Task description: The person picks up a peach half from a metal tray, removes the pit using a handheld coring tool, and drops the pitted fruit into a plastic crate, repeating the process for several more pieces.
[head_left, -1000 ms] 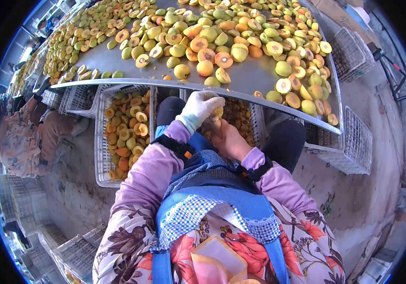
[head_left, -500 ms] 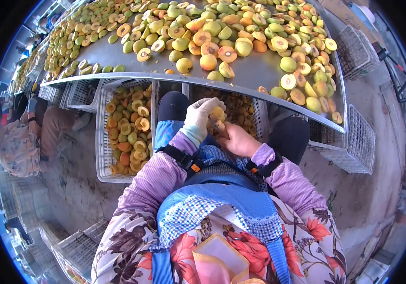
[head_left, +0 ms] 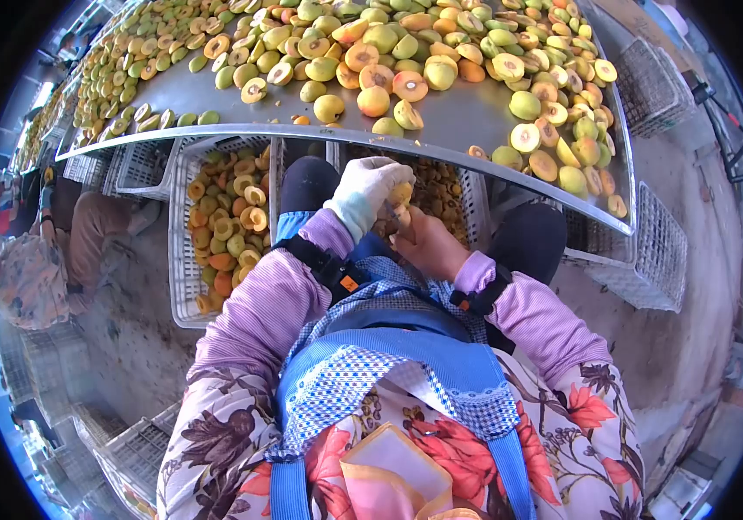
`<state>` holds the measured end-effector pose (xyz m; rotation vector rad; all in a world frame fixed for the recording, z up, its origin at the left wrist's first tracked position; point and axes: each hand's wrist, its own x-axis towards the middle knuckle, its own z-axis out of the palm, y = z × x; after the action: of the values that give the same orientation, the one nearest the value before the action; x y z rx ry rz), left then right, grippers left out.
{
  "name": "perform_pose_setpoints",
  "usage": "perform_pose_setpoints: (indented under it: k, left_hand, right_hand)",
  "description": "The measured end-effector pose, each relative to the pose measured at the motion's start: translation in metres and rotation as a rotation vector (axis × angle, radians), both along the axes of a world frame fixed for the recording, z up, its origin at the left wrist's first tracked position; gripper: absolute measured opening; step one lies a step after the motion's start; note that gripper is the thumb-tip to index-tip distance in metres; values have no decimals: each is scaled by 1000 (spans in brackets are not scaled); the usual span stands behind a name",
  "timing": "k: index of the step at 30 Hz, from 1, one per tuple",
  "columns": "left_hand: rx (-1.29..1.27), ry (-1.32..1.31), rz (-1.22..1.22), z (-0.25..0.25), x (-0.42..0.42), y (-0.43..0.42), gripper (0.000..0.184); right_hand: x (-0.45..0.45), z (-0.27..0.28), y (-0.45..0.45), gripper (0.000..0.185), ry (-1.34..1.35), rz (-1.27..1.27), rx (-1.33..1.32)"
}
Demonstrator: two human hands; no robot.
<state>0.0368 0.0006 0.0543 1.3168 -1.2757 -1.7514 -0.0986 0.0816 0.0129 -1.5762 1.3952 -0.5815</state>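
Observation:
My left hand (head_left: pixel 370 191), in a pale glove, is closed round a yellow fruit piece (head_left: pixel 401 194) just below the metal table's front edge. My bare right hand (head_left: pixel 432 246) is closed close beside it, its fingers wrapped round a small dark tool, mostly hidden, that points at the fruit. Both hands are above my lap, over a crate of fruit pieces (head_left: pixel 441 204) between my knees. Halved yellow, green and orange fruits (head_left: pixel 376 101) lie heaped on the metal table (head_left: pixel 215 102) ahead.
A white crate of pitted fruit halves (head_left: pixel 231 227) stands left of my knee. White crates (head_left: pixel 649 251) stand under the table's right end, and another (head_left: pixel 649 87) beyond it. At the left sits a co-worker (head_left: pixel 29 269). More crates (head_left: pixel 142 446) are at the lower left.
The view has shifted a little. My hands stay close together below the table edge; the left glove has turned slightly over the fruit and the right fingers have moved beside it.

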Motion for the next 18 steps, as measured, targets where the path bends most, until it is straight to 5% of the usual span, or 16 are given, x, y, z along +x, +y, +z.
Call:
perform_pose_setpoints:
  k: [3,6,8,18]
  left_hand:
    - [141,0,122,-5,-6,-6,17]
    - [-17,66,168,-13,-7,-4,17]
    - [-65,89,157,-21,-5,-3,19]
    - [-114,365,-97,-23,9,1,18]
  right_hand:
    - [6,-14,-7,29,104,-37,-105]
    - [17,34,-2,19,-419,-123,484]
    - [16,32,-1,11,-577,-116,629]
    - [-3,47,7,14,-1041,-27,926]
